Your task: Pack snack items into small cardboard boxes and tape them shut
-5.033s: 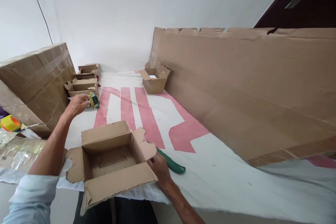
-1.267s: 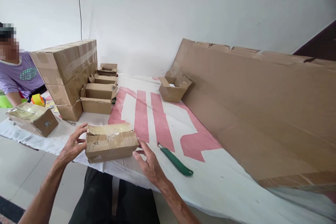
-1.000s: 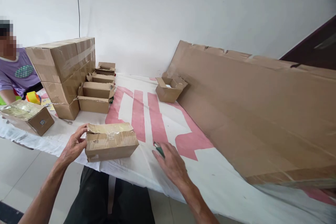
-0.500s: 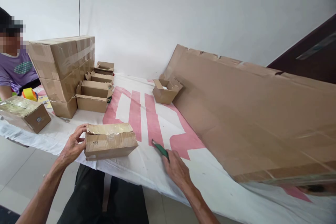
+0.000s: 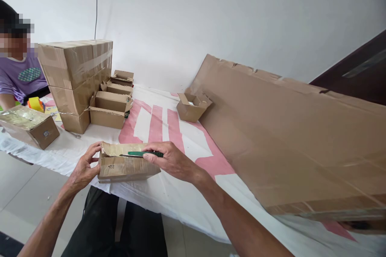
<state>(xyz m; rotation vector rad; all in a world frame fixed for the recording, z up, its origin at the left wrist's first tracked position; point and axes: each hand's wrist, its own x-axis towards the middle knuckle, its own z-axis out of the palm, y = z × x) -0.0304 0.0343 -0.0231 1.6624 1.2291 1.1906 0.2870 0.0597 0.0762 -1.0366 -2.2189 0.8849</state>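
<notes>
A taped cardboard box [image 5: 126, 169] lies near the front edge of the cloth-covered table. My left hand [image 5: 85, 167] grips its left end, thumb on the near side and fingers at the top corner. In my right hand [image 5: 169, 160] is a green utility knife [image 5: 137, 154], its blade pointing left along the seam between the top flaps. Whether the blade has gone into the tape cannot be made out. The right part of the box top is hidden behind my right hand.
Stacked taped boxes [image 5: 76, 76] stand at the left, beside several open boxes [image 5: 109, 114]. Another taped box [image 5: 33, 126] and a yellow tape roll [image 5: 36, 104] are near a seated person [image 5: 24, 68]. A small open box [image 5: 191, 111] touches a large cardboard sheet [image 5: 286, 140] at right.
My right hand has moved left with the utility knife, from the cloth beside the box to above its top seam. My left hand stays on the box.
</notes>
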